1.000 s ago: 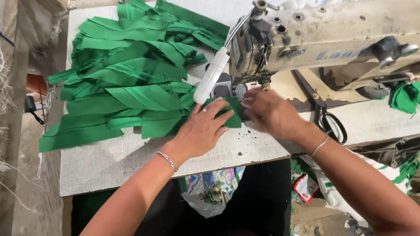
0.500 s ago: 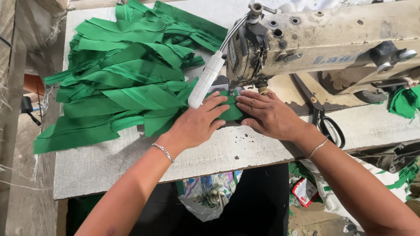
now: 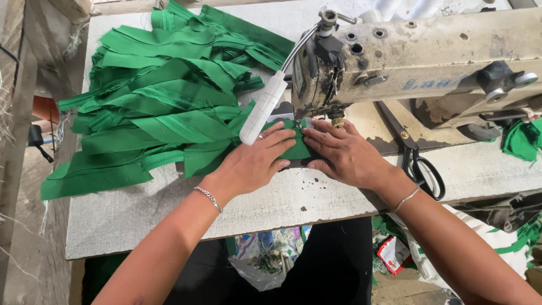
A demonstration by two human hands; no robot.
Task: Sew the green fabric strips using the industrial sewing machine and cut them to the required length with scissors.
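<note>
My left hand (image 3: pixel 254 164) and my right hand (image 3: pixel 343 153) lie flat, side by side, on a small green fabric piece (image 3: pixel 296 148) under the needle area of a worn beige sewing machine (image 3: pixel 418 62). Both hands press the piece down on the table; their fingertips nearly meet just in front of the presser foot (image 3: pixel 337 120). A white tube lamp (image 3: pixel 263 107) on a flexible neck hangs over my left hand. Each wrist wears a thin bracelet.
A big heap of green fabric strips (image 3: pixel 169 107) covers the left of the grey table (image 3: pixel 141 214). Black scissors (image 3: pixel 420 164) lie right of my right hand. More green scraps (image 3: pixel 522 138) sit at the far right. Bags and litter lie on the floor below.
Both hands have slid the green piece forward under the machine head and come closer together. The camera view has shifted slightly.
</note>
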